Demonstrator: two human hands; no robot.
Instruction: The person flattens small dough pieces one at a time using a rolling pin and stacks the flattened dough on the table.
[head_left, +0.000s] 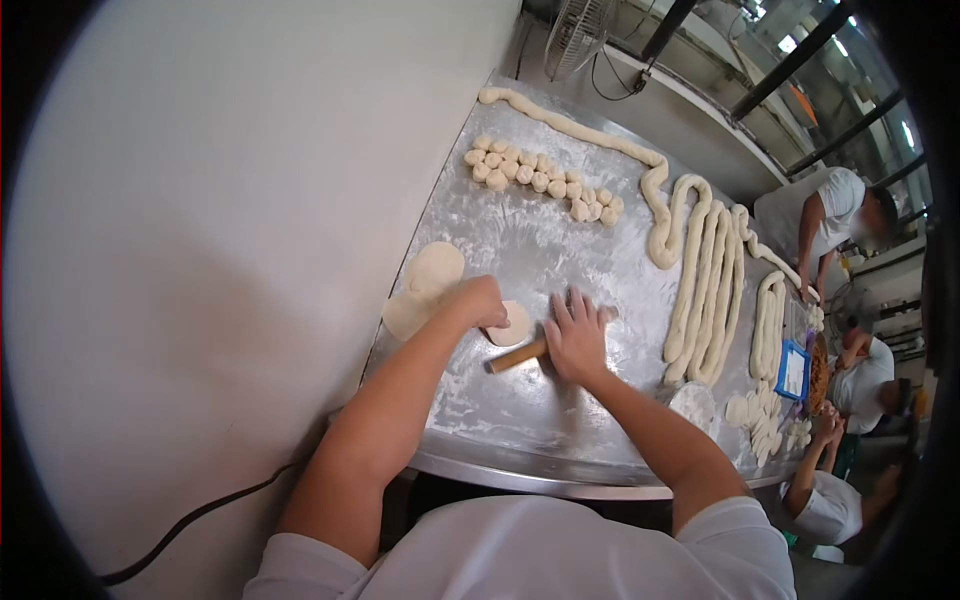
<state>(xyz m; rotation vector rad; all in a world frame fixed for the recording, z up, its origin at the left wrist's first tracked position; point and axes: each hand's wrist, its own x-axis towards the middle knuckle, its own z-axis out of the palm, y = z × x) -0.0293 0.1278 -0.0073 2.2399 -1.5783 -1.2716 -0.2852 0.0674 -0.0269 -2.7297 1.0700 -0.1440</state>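
My left hand pinches the edge of a small flat dough round lying on the floured metal table. Beside it, my right hand rests palm down across a wooden rolling pin, its fingers stretched out and slightly blurred. The pin lies just right of the dough round, its near end pointing toward my left. Two larger rolled-out wrappers lie overlapping to the left of my left hand, partly hidden by my forearm.
Dough balls sit in a cluster farther back. Long dough ropes lie folded on the right. A floured round dish, cut dough pieces and a blue-framed tray are near co-workers. A wall borders the left.
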